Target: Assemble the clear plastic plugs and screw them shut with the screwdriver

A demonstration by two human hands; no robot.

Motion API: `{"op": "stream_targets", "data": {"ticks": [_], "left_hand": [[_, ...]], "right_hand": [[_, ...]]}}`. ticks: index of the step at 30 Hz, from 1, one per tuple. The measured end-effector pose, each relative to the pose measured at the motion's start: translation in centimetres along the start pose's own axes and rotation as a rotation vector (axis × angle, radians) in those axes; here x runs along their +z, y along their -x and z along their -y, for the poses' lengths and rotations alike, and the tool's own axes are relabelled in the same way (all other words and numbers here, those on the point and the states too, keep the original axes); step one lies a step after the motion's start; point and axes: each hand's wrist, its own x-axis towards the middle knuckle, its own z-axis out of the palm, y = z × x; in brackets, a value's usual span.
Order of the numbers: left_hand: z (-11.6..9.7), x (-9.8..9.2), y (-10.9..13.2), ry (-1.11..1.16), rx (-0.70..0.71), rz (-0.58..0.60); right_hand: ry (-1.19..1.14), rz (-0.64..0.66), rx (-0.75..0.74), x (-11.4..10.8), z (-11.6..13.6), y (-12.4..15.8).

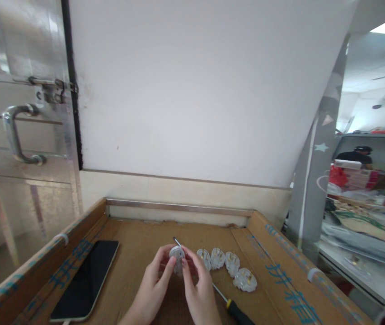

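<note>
My left hand [157,277] and my right hand [197,282] are closed around a small, clear round plastic plug part [177,257], held between the fingertips above cardboard. A screwdriver [235,310] with a black and yellow handle slants from the lower right. Its shaft passes out of sight at my right hand, and a thin dark metal tip in line with it shows beyond the plug part. Whether my right hand also touches the shaft, I cannot tell. Just right of my hands, several similar clear plug parts [232,261] with brass-coloured metal inside form a curved row.
A black phone [86,280] lies at left with a white cable at its lower end. Raised cardboard-covered sides [282,253] border the work surface [134,234]. Behind stands a white wall; a metal door [26,135] is left. Far right, another person [357,155] is near piled goods.
</note>
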Motion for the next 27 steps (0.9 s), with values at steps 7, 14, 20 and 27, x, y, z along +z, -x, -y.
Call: {"op": "stream_targets", "data": {"ticks": [7, 14, 20, 27], "left_hand": [[-0.39, -0.16, 0.11, -0.069, 0.014, 0.004], [-0.24, -0.23, 0.15, -0.107, 0.039, 0.028], [-0.04, -0.3, 0.09, -0.131, 0.045, -0.002], [-0.05, -0.54, 0.21, -0.207, 0.095, -0.013]], "right_hand": [[0.01, 0.017, 0.005, -0.17, 0.08, 0.14], [0.048, -0.058, -0.046, -0.08, -0.04, 0.2], [0.052, -0.018, -0.031, -0.08, -0.13, 0.2], [0.096, -0.038, -0.085, -0.06, -0.21, 0.29]]}}
